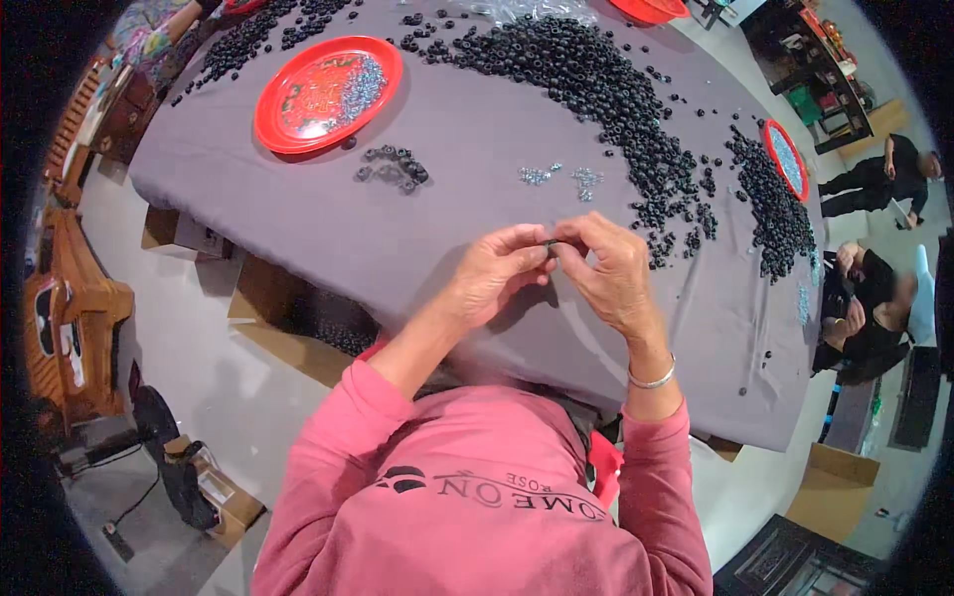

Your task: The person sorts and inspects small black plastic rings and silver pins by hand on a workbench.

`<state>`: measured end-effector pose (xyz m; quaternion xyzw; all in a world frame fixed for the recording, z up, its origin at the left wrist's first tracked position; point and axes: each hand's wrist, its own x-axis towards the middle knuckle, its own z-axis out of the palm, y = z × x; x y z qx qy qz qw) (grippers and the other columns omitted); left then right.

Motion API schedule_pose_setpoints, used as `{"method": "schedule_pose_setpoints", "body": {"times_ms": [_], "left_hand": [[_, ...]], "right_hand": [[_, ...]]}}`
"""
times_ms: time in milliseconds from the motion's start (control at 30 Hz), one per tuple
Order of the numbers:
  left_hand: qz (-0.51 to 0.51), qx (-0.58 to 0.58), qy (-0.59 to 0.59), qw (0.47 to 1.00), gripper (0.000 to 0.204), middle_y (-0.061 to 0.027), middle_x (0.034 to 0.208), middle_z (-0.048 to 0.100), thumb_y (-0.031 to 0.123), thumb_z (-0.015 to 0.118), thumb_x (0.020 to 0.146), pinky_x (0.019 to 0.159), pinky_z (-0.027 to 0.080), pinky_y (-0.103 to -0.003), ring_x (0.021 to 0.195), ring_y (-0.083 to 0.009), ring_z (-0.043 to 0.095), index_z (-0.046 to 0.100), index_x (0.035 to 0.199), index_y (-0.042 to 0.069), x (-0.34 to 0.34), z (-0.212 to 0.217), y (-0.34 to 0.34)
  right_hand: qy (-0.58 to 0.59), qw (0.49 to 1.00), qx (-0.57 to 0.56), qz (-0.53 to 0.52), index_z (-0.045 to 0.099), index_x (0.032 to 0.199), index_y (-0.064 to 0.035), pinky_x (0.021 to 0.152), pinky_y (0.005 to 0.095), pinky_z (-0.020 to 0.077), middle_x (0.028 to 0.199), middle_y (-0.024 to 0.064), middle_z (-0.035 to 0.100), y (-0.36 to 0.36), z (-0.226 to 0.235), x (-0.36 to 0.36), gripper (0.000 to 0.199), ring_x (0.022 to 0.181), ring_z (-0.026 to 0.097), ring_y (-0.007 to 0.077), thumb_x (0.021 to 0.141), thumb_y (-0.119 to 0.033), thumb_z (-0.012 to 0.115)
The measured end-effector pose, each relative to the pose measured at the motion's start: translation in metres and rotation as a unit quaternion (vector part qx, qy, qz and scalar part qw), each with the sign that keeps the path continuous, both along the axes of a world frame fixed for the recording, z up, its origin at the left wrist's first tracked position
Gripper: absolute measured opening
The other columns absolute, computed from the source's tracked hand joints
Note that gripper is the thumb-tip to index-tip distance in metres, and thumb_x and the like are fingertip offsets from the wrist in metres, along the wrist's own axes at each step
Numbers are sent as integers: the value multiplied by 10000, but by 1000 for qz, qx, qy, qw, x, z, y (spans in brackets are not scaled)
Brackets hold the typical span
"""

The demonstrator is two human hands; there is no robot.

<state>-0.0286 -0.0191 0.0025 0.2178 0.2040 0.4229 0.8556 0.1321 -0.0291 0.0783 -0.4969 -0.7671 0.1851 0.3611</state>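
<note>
In front of my body, my left hand (489,274) and my right hand (610,266) meet over the near part of the table. Thumbs and fingertips of both pinch a small dark piece (552,244), mostly covered by the fingers. Its exact kind cannot be made out. Just beyond the hands lie two little heaps of shiny clear-bluish bits (535,176). A small cluster of round black pieces (396,169), some showing holes, rests farther left. The large heap of similar black pieces (571,65) curves from the far middle down to the right of my right hand.
A grey cloth (477,129) covers the table. At the far left sits a red plate (273,139) holding shiny bits; another red dish (775,149) stands at the right beside more black pieces (780,228). Under the table edge is an open cardboard box (288,348). Two people are at the right.
</note>
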Motion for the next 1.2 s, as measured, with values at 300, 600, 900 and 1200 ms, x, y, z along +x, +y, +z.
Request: {"method": "schedule_pose_setpoints", "body": {"times_ms": [300,600,900,1200], "left_hand": [[44,8,40,998,199,-93,945,634,8,603,868,701,522,-270,837,-167,630,586,1066,-3,5,1,-3],[37,19,18,999,171,-76,924,626,10,597,873,698,531,-267,823,-160,624,594,1044,5,5,3,-4],[2,35,15,999,169,-38,957,613,49,597,887,730,511,-259,857,-123,615,590,1055,37,3,-4,-2],[30,91,-49,994,215,-27,1033,596,66,601,886,841,473,-270,943,-118,574,590,1101,48,16,4,-5]], "right_hand": [[-23,999,-25,38,640,841,-5,557,286,462,718,92,624,5,8,7,96,627,605,183,748,-14,661],[81,977,-198,12,642,874,16,601,224,488,742,40,645,3,7,11,122,677,599,78,765,-26,681],[297,901,-316,13,589,949,25,556,195,448,699,27,598,1,-1,22,199,610,545,58,919,-165,537],[286,868,-405,10,550,783,-19,357,207,401,578,94,585,-3,-19,22,506,390,499,113,961,-466,393]]}}
